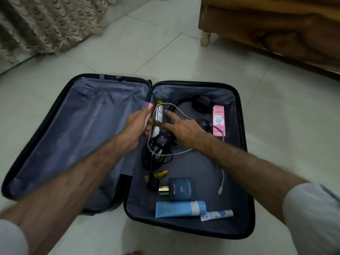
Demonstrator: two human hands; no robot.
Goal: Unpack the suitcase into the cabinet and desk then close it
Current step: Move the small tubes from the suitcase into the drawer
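The suitcase (244, 162) lies fully open on the tiled floor (128, 48), a black hard shell with grey lining; its left half holds only the rumpled lining, and all the contents sit in the right half. Near the hinge of the suitcase the left hand (137, 126) grips a pink-capped item, mostly hidden by the fingers, beside a small silver-edged bottle (158, 115). The right hand (182, 128) hovers over the middle of the suitcase with fingers spread and loose, holding nothing, its fingertips close to that bottle. Under both hands lies a tangle of black cords and a charger (158, 150), with a thin white cable (221, 183) looping around it and trailing toward the suitcase's right wall. At the suitcase's far end rest black headphones (201, 105) and a pink box (218, 120). Toward the near end sit a blue perfume box (181, 189), a gold-capped bottle (163, 190), a blue tube (181, 208) and a small white tube (217, 214). Beyond the suitcase stand a patterned curtain (46, 23) and wooden furniture (266, 24)
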